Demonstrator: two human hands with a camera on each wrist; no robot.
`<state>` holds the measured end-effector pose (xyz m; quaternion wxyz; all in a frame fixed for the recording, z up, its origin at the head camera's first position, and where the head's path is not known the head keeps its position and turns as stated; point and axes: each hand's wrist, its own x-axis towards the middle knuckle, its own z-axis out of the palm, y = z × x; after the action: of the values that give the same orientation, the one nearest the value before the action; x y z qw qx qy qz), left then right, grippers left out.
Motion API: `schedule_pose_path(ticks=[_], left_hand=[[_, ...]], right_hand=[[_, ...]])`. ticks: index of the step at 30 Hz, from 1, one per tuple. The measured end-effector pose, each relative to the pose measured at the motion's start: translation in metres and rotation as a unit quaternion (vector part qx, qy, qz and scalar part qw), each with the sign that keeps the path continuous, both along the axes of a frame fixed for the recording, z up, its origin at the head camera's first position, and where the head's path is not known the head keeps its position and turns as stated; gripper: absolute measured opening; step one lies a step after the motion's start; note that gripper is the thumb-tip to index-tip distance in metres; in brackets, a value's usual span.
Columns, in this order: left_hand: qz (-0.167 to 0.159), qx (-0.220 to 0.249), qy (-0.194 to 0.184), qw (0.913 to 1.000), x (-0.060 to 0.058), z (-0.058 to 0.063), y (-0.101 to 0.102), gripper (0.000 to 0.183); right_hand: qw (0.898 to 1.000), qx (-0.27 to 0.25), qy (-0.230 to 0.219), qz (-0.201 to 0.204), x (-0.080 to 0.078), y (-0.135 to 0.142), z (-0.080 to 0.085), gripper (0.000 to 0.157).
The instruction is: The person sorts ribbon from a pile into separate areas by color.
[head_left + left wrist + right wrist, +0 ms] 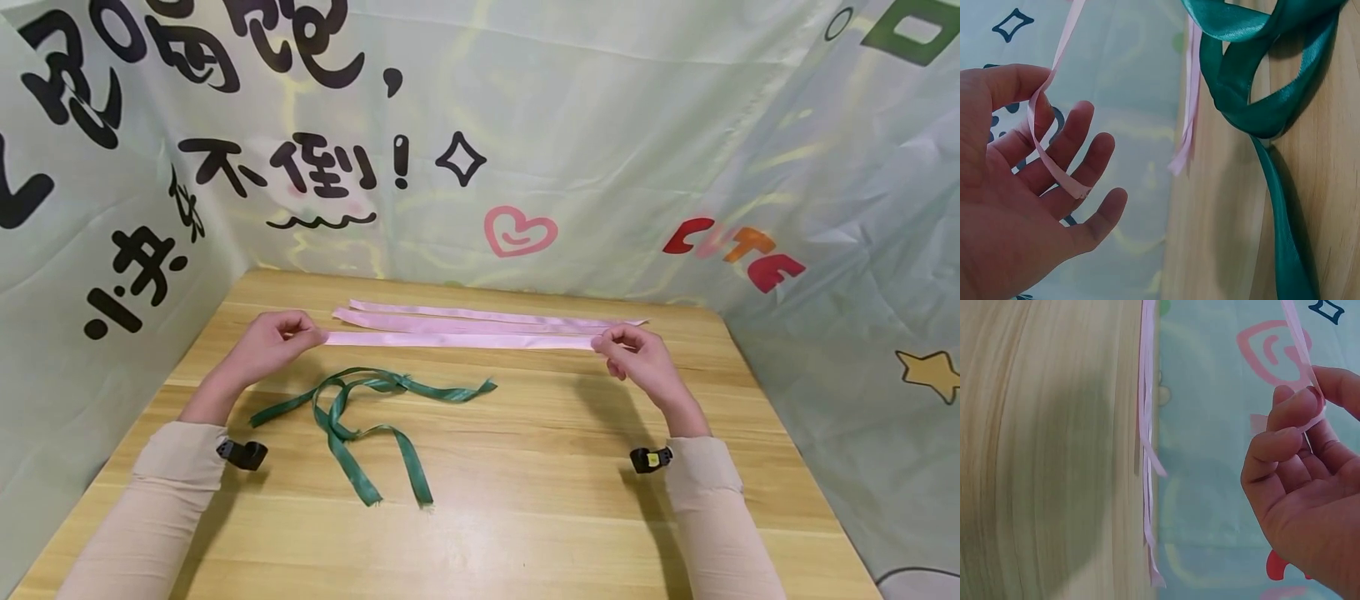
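Observation:
A pink ribbon is stretched taut and level between my two hands, above the table. My left hand pinches its left end between thumb and forefinger; in the left wrist view a short tail of the ribbon hangs across the other, spread fingers. At the opposite end my right hand pinches the ribbon, its remaining fingers partly curled in the right wrist view. Behind it, two more pink ribbons lie side by side along the table. Nearer to me, green ribbons lie in a loose tangle.
The wooden table ends at the back against a printed cloth, which also hangs along both sides. A small black camera is on the left wrist, and another black camera on the right.

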<state>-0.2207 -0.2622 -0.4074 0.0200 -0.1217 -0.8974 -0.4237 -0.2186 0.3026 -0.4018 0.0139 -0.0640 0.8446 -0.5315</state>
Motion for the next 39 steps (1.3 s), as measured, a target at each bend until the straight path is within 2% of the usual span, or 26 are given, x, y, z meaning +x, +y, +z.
schedule_pose_path(ticks=[8,19,23,27,32,35,39], left_hand=[[0.017,-0.013,0.004,0.9998,0.000,-0.002,-0.003,0.026],[0.082,-0.043,0.015,0.9956,-0.004,-0.010,-0.003,0.031],[0.083,-0.051,0.025,0.9949,-0.010,-0.015,-0.004,0.030],[0.080,-0.057,0.017,0.9950,-0.017,-0.019,-0.002,0.032],[0.078,-0.070,0.007,0.9944,-0.027,-0.024,0.002,0.032],[0.080,-0.070,-0.001,0.9943,-0.033,-0.026,0.005,0.029],[0.080,-0.069,-0.011,0.9943,-0.040,-0.030,0.008,0.028]], right_hand=[[1.000,0.015,-0.005,-0.011,0.001,0.006,0.001,0.032],[0.999,0.042,-0.011,-0.019,-0.004,0.021,-0.012,0.034],[0.998,0.048,-0.020,-0.023,-0.006,0.024,-0.016,0.034],[0.998,0.056,-0.028,-0.019,-0.010,0.027,-0.020,0.033],[0.994,0.107,-0.018,-0.024,-0.018,0.028,-0.027,0.031],[0.987,0.159,-0.004,-0.032,-0.024,0.028,-0.031,0.028],[0.979,0.197,-0.004,-0.048,-0.032,0.027,-0.034,0.026]])
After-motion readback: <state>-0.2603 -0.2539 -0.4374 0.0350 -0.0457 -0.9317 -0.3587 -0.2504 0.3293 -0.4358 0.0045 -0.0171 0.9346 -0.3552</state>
